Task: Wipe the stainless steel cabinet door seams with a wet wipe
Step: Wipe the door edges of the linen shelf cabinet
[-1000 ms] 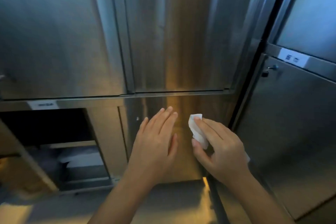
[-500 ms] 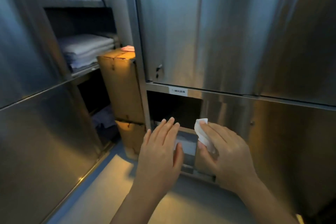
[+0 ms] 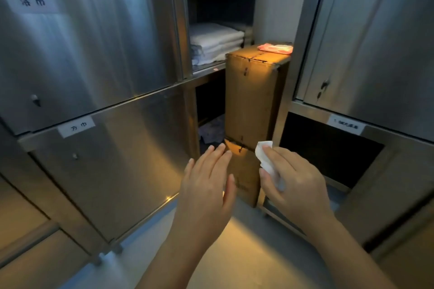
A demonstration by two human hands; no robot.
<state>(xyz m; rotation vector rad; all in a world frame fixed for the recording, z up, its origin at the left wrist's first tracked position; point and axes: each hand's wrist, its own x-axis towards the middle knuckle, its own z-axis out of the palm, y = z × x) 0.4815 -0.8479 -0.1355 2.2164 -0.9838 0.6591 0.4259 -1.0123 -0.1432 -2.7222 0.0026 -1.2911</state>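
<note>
The left grip (image 3: 206,185) and right grip (image 3: 298,185) are bare hands with short, plain nails; behind each grip runs a bare forearm (image 3: 178,253).

Folded white towels (image 3: 215,42) shelved behind stacked cardboard boxes (image 3: 253,101).

**Labels on the steel cabinets**

Three white labels are seen, each printed in dark characters. A first label (image 3: 32,2) is stuck high on the upper left door (image 3: 98,37) and is read as 浴巾. A second label (image 3: 76,126) is fixed along the top edge of the lower left door (image 3: 122,162) and is read as 方巾. A third label (image 3: 346,125) is placed on the horizontal rail (image 3: 397,139) below the upper right door (image 3: 380,42); only a leading "1." can be made out, the remaining characters being too blurred.
</note>
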